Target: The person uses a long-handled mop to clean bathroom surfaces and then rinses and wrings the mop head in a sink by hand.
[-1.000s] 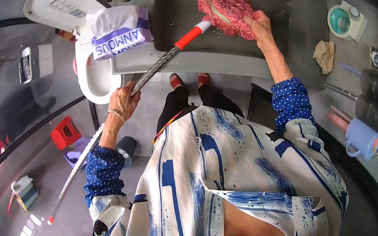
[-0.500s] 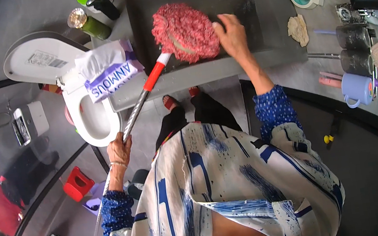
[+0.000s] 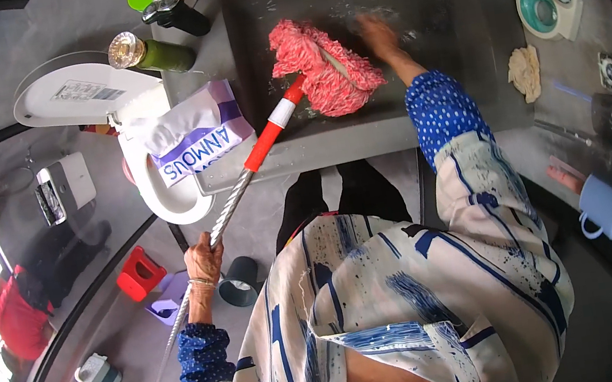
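Observation:
My left hand [image 3: 204, 260] is closed around the silver twisted handle of a mop [image 3: 233, 204], below its red and white collar. The pink-red stringy mop head [image 3: 331, 68] rests in a wide dark grey sink [image 3: 453, 66], a pale bar showing through its strands. Just beyond and right of the mop head is my right hand [image 3: 379, 36], low over the wet basin and apart from the strands. Motion blurs its fingers, so their pose is unclear; nothing held in it can be made out.
Left of the sink, a tissue pack [image 3: 194, 132] lies over the toilet [image 3: 150, 179]. A green bottle [image 3: 163, 54] stands on the counter's left end. A crumpled cloth [image 3: 524, 74] is on the right, near a blue mug [image 3: 603, 206]. A dark bin [image 3: 239, 282] and red stool [image 3: 139, 273] stand on the floor.
My right hand has left the mop head's right edge and moved farther into the basin. The mop head has turned and its strands have shifted. My left hand keeps its grip on the handle.

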